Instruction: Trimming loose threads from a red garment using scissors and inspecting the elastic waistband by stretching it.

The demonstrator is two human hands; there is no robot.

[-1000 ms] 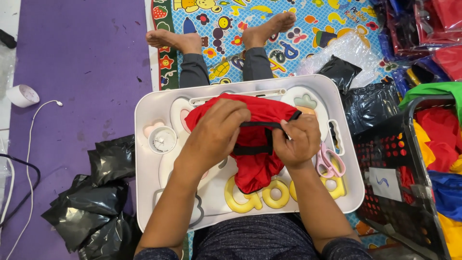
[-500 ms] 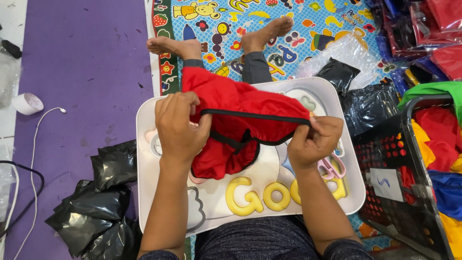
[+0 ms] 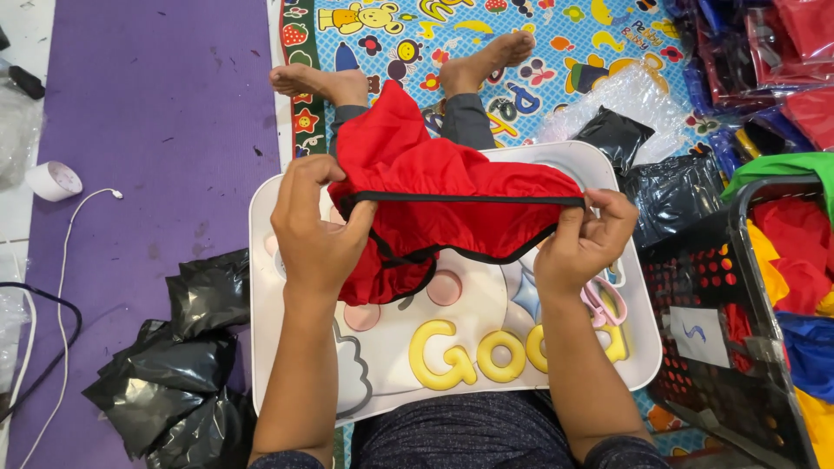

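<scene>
Black bags [image 3: 178,365] l. of tray [image 3: 261,347], basket [image 3: 747,347] r.

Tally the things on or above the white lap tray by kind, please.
Red garment with black trim, held stretched between left hand and right hand: 1
White lap tray: 1
Hands gripping the garment: 2
Total: 4

light: bright, even, soft from overhead | shadows: faint under my forearms on the white tray [image 3: 287,347] | glare: dull sheen on the black plastic bags [image 3: 174,365] | focus: sharp at centre, no motion blur | edges: slight wide-angle bending
</scene>
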